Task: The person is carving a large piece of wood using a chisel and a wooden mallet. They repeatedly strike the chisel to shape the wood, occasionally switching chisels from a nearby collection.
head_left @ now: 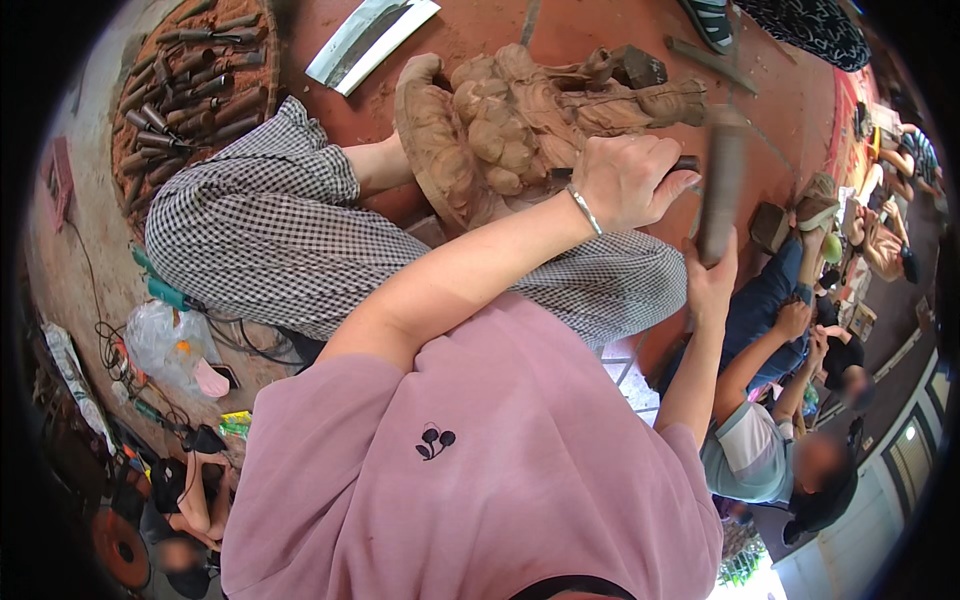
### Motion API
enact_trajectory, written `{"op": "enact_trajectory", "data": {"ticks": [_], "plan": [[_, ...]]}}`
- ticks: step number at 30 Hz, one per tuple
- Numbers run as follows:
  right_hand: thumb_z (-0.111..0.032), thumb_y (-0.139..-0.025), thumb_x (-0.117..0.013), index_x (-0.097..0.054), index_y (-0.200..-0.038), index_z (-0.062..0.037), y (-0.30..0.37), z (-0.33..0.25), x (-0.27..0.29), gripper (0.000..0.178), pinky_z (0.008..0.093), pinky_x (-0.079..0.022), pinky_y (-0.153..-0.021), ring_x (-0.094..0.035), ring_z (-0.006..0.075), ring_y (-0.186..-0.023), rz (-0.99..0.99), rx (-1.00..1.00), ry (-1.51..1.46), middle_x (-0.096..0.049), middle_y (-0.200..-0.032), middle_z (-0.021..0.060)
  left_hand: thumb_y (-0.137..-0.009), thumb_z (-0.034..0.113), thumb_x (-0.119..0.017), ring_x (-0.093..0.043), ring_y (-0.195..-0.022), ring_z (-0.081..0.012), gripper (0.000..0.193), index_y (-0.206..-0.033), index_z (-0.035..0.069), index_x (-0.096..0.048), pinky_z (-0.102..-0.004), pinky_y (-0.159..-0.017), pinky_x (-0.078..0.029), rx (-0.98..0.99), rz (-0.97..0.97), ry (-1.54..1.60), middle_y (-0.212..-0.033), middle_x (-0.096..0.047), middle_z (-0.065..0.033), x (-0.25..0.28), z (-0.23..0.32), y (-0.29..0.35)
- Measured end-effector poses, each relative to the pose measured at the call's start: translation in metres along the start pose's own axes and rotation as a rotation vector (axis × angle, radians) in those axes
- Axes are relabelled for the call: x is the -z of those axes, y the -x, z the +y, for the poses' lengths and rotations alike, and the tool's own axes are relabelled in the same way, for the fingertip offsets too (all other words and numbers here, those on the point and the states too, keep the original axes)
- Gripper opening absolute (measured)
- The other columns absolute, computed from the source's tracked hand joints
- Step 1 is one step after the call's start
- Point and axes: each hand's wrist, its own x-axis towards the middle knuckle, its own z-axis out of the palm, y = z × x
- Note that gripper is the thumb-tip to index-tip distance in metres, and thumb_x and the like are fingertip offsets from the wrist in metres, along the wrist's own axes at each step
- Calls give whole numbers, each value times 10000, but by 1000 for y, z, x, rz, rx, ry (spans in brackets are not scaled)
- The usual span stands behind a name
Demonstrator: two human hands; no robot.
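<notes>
A brown wood carving (500,125) with deeply cut, rounded forms lies on the floor in front of my crossed legs. My left hand (625,185) is closed around a chisel (687,164); its dark handle end sticks out on the right, and part of its shank shows at the left, against the carving. The cutting tip cannot be made out. In my right hand (712,285) is a wooden mallet (722,190), gripped at its lower end and standing upright beside the chisel's handle end. The mallet's head is blurred by motion.
A round tray (272,60) at the far left holds many chisels among wood dust. A whetstone-like grey slab in a white strip (372,40) lies behind the carving. A plastic bag (165,340) and cables lie at left. Another person (760,440) sits close on my right.
</notes>
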Motion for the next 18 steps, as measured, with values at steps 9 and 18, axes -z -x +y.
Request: {"op": "enact_trajectory", "data": {"ticks": [9, 18], "plan": [[-41, -828, -682, -522, -1173, -5, 10, -13, -5, 382, 287, -476, -763, -586, 148, -819, -51, -19, 16, -603, -911, 46, -896, 385, -594, -610, -562, -261, 344, -775, 62, -595, -353, -466, -455, -3, 48, 37, -637, -585, -74, 5, -1, 0], [-56, -838, -675, -509, -1245, -2, 11, -8, -1, 442, 302, -460, -857, -583, 160, -945, -93, -96, -24, -608, -1038, 93, -846, 366, -651, -615, -609, -254, 282, -884, 87, -641, -343, -531, -485, 3, 57, 12, -682, -583, -59, 12, 12, 5]]}}
